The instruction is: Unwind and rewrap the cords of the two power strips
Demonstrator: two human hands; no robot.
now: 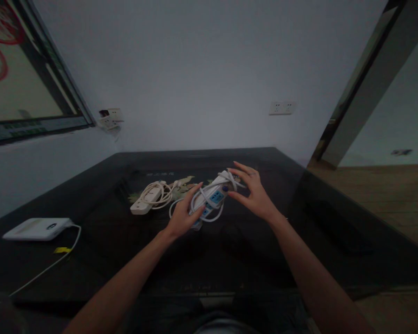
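In the head view, a white power strip [215,196] with blue socket faces is held at a slant above the dark table, its white cord wound loosely around it. My left hand [185,214] is closed on the lower left end, thumb along the near side. At the upper right end, my right hand [252,188] has thumb and index finger on either side of the strip and its cord, the other fingers stretched out. A second white power strip [144,204] with a coiled cord lies on the table to the left, near my left hand.
On the black table [101,195] at the left lies a white box-like device [38,229] with a cable trailing to the front edge and a yellow tag [62,250]. Wall sockets [282,108] are on the wall behind. A dark flat object [337,227] lies at the right.
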